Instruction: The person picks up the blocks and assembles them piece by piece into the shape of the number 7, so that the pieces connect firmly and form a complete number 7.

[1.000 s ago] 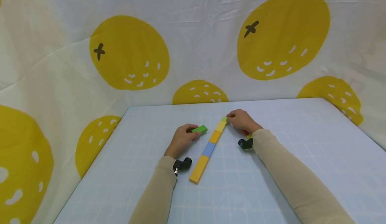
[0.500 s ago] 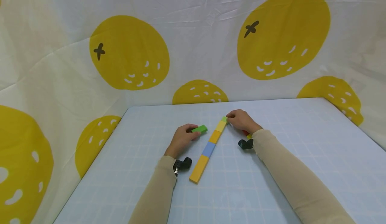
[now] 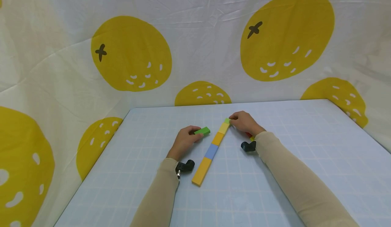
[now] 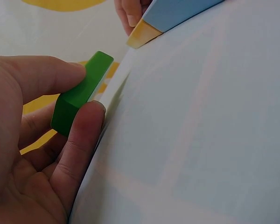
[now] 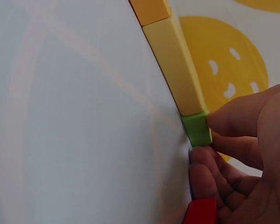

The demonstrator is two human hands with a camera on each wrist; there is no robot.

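In the head view my left hand pinches a green rectangular block above the table, left of a slanting row of blocks. The left wrist view shows this green block between thumb and finger. My right hand is at the row's far end, its fingertips pinching a small light green block. That block touches the end of a pale yellow block. Nearer me the row continues with an orange block, a blue block and a long orange-yellow block.
A red block lies close under the right hand, with a bit of yellow beside it, mostly hidden by the wrist. The table has a pale blue grid cover. A white curtain with yellow fruit prints hangs behind it.
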